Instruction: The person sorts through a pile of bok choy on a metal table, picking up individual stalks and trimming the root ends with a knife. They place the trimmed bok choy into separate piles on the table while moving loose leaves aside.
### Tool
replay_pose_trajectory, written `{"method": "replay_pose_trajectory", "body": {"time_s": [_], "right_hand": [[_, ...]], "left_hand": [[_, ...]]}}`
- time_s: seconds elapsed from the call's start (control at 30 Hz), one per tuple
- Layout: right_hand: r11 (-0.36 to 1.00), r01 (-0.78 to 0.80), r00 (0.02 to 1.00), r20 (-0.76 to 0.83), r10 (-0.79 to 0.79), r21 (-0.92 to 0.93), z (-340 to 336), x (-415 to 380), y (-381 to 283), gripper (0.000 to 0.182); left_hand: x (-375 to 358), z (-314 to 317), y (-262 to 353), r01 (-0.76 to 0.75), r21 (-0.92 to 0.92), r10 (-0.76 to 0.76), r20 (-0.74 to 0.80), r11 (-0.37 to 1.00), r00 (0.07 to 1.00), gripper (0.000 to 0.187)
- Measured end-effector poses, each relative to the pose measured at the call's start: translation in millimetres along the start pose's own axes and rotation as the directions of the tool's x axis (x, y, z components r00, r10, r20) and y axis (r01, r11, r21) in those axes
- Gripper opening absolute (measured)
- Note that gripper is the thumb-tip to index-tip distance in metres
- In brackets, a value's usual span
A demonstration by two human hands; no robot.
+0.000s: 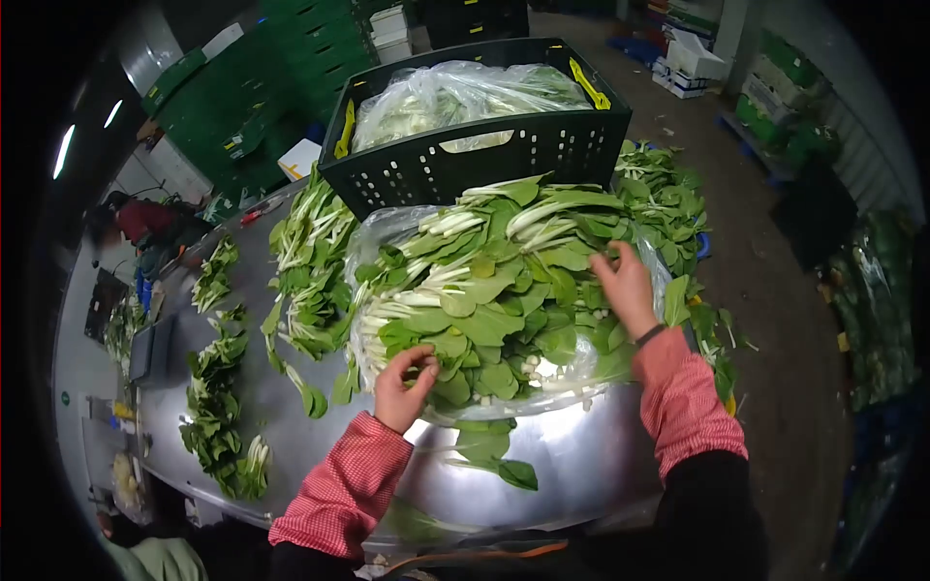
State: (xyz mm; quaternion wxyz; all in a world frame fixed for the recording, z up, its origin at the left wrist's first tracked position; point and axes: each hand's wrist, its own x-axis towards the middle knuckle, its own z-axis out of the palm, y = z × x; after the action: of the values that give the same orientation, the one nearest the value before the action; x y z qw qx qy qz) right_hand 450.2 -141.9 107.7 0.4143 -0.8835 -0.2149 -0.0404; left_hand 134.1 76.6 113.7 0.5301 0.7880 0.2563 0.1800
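Observation:
A large heap of leafy greens with white stems lies on a clear plastic sheet over the metal table. At the heap's lower left edge is my left hand, its fingers curled against the leaves; what they hold, if anything, is hidden. My right hand is at the heap's right side, thumb and fingers bent over the leaves, and I cannot make out a grip. Small white stem ends lie near the front of the sheet.
Behind the heap stands a black crate with bagged greens. More greens lie at the left and right of the metal table. A co-worker in a red top is at the far left. Green crates are stacked behind.

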Motion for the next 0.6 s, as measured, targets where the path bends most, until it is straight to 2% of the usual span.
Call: {"method": "replay_pose_trajectory", "body": {"time_s": [0.07, 0.13, 0.17, 0.2, 0.3, 0.37, 0.4, 0.47, 0.53, 0.6], "right_hand": [[0.997, -0.067, 0.991, -0.119, 0.061, -0.047, 2.9, 38.1, 31.2, 0.058], [0.983, -0.109, 0.968, -0.239, 0.070, -0.151, 7.6, 68.9, 59.1, 0.071], [0.954, -0.298, 0.951, -0.082, 0.297, -0.008, 4.3, 80.9, 69.1, 0.074], [0.865, -0.491, 0.870, 0.105, 0.481, 0.102, -4.6, 88.9, 63.8, 0.078], [0.727, -0.673, 0.725, 0.313, 0.614, 0.132, -0.1, 116.9, 77.2, 0.085], [0.669, -0.703, 0.706, 0.347, 0.617, 0.240, 9.9, 126.5, 76.9, 0.088], [0.633, -0.717, 0.695, 0.367, 0.618, 0.292, 15.0, 129.9, 75.5, 0.089], [0.629, -0.714, 0.684, 0.497, 0.533, 0.308, 31.9, 144.9, 93.4, 0.091], [0.576, -0.713, 0.695, 0.513, 0.504, 0.400, 44.2, 151.7, 106.5, 0.082], [0.521, -0.637, 0.771, 0.466, 0.433, 0.569, 51.9, 150.5, 114.5, 0.072]], "left_hand": [[25.5, -10.4, -1.6, -0.152, 0.052, 0.154, -0.042, 0.987, 0.987, 0.030], [50.2, -16.9, -1.5, -0.204, 0.127, 0.212, -0.046, 0.971, 0.976, 0.030], [62.8, -18.6, 2.9, -0.236, 0.168, 0.245, -0.038, 0.957, 0.969, 0.031], [75.2, -17.6, 5.9, -0.267, 0.210, 0.279, -0.031, 0.941, 0.960, 0.031], [105.7, -2.8, 9.0, -0.293, 0.210, 0.305, -0.026, 0.933, 0.952, 0.031], [116.6, 9.9, 17.1, -0.313, 0.223, 0.326, -0.021, 0.923, 0.945, 0.029], [119.3, 17.6, 20.0, -0.288, 0.166, 0.293, -0.010, 0.943, 0.956, 0.029], [117.7, 31.5, 24.3, -0.262, 0.144, 0.263, 0.011, 0.954, 0.965, 0.029], [113.4, 42.6, 14.1, -0.215, 0.102, 0.215, 0.020, 0.971, 0.977, 0.028], [102.7, 49.0, 8.6, -0.091, -0.065, 0.094, 0.048, 0.994, 0.994, 0.026]]}}
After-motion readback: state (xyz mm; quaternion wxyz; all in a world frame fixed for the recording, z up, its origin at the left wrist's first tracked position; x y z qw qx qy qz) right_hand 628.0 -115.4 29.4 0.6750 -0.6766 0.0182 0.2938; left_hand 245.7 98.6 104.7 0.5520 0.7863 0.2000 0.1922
